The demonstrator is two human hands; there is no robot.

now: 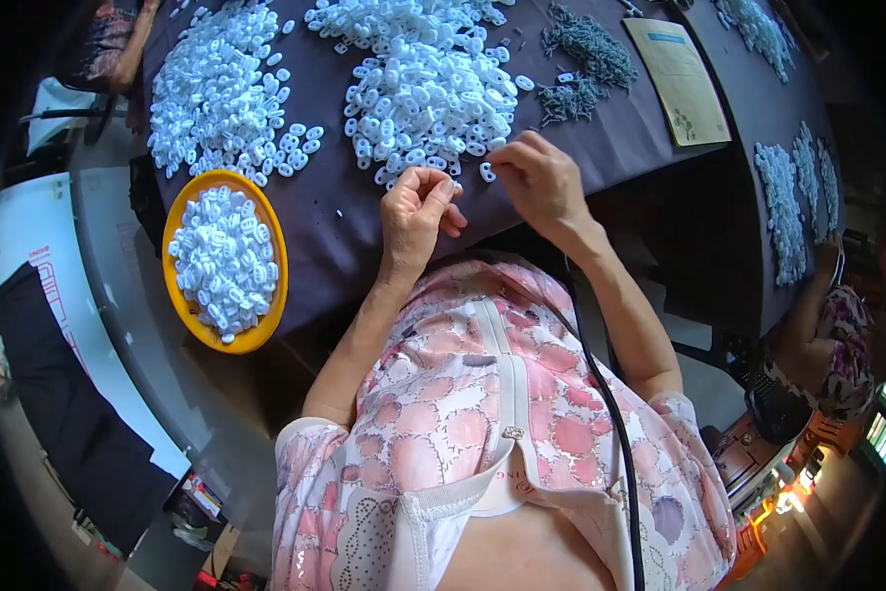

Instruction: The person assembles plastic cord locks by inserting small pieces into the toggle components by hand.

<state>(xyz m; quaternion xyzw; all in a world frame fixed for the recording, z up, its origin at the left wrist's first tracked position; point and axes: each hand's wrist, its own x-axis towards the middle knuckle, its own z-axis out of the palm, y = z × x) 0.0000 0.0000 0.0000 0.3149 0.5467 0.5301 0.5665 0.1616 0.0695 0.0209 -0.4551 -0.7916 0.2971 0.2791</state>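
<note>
White piece (457, 185) in its tight fingertip pinch, the left hand (415, 215) seems busy handling one item near the tabletop's (325, 246) front edge, beside the curled right hand (541, 185), hold unclear, the next move wanting precise fingertips.

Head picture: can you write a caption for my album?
Two hands, the left pinching a small white piece, near white heaps and a full yellow tray.

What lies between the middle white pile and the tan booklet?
In the head view, a heap of grey pieces lies between the white pile and the booklet, plus stray white pieces.
</note>
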